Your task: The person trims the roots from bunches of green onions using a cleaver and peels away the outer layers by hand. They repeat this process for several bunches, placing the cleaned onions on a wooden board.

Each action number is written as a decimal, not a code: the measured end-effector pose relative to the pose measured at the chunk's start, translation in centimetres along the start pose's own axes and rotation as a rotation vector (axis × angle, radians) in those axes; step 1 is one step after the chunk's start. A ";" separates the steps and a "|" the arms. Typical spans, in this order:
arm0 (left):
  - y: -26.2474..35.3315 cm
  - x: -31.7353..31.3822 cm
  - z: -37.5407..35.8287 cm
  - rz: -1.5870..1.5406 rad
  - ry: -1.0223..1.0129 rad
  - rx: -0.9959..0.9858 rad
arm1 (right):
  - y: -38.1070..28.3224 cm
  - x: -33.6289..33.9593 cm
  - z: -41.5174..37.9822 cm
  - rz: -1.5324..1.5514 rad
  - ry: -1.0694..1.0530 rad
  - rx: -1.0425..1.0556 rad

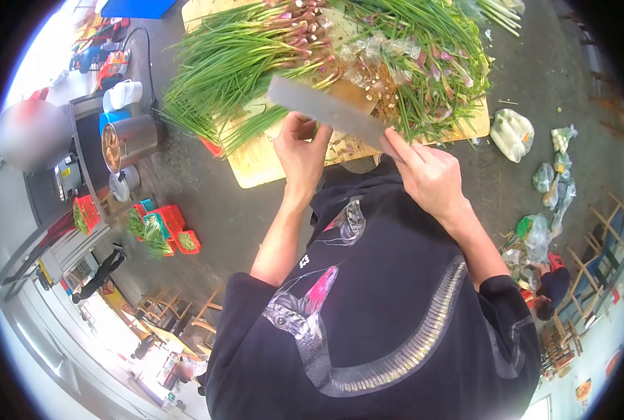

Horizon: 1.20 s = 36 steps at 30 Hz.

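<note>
My right hand (432,178) is wrapped around the handle end of a cleaver (333,113), whose broad grey blade points left over the table. Just below the blade's tip end, my left hand (302,150) is curled with thumb and fingers pinched together; whatever lies between them cannot be made out. Beyond the hands, a large bunch of green onions (231,77) lies with reddish bulbs facing the middle. To the right spreads a heap of cut greens and peeled purplish scraps (441,84). Brown root trimmings (384,91) are strewn between the two piles.
The wooden table (252,168) ends close to my body. On the floor are a white plastic bag (513,135), more bagged vegetables (538,238) and red crates (168,220) of greens. A large steel pot (133,142) stands left. Other people appear near the room's edges.
</note>
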<state>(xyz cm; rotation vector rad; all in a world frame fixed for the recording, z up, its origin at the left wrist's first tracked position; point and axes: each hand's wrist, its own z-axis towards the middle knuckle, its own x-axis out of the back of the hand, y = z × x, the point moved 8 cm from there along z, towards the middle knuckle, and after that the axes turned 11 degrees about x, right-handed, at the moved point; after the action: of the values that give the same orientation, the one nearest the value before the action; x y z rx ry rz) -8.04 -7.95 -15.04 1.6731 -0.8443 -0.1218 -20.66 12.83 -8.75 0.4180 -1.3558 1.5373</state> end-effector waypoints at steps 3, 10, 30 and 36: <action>2.5 -0.2 -1.0 0.026 0.020 -0.006 | -0.6 -0.3 0.0 -0.002 -0.012 0.062; 3.3 -0.1 -1.4 0.051 0.055 -0.006 | -0.8 -0.3 0.7 -0.044 0.001 0.130; 3.8 -0.5 -1.6 0.028 0.053 -0.067 | 0.0 -0.5 0.2 -0.102 -0.055 0.123; 2.8 -0.5 -1.3 -0.123 0.004 -0.021 | 0.8 -0.9 -0.4 -0.095 -0.047 0.098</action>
<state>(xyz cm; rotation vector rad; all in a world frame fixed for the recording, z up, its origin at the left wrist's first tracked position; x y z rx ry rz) -9.07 -6.76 -12.33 1.7046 -0.7343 -0.2109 -20.81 12.87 -10.02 0.5743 -1.2815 1.5275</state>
